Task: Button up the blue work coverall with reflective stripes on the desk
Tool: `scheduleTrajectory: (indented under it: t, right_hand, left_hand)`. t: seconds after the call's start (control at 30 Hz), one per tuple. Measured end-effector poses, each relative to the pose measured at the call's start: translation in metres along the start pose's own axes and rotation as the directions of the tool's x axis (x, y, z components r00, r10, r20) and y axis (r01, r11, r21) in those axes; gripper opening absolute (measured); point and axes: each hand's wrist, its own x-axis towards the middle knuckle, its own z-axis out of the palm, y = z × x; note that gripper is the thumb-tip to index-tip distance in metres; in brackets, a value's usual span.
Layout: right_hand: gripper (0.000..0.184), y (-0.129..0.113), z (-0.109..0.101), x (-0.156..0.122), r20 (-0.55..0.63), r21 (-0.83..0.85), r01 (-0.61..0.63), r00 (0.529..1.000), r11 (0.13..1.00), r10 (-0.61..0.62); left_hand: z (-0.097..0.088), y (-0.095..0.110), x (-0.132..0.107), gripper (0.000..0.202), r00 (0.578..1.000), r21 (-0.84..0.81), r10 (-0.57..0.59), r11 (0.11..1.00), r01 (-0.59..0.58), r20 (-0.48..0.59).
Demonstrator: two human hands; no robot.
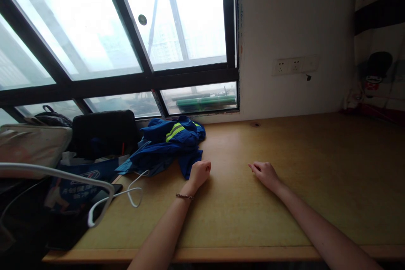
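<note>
My left hand [199, 173] rests on a wooden table [284, 185], fingers curled into a loose fist with nothing visibly in it. It lies right at the edge of a crumpled blue garment with yellow-green reflective stripes [167, 145]; whether it touches the cloth I cannot tell. A thin bracelet [184, 196] circles that wrist. My right hand [265, 173] lies on bare wood a short way to the right, fingers loosely curled and pointing left, holding nothing.
A white clothes hanger [95, 194] juts in from the left over a blue printed bag [76, 185]. Behind stand a black bag [104, 133] and a beige bag [31, 143]. A window [126, 29] and wall sockets [294, 66] are behind the table.
</note>
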Motion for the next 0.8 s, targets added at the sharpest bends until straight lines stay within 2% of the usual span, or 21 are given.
scheduleTrajectory:
  t: [0.8]
  right_hand:
    - [0.039,0.0011,0.0002,0.0002,0.001,-0.008,-0.001,1.0,1.0,0.001]
  left_hand:
    - [0.0023,-0.0021,-0.0001,0.021,0.999,0.021,-0.03,0.999,0.029,0.011]
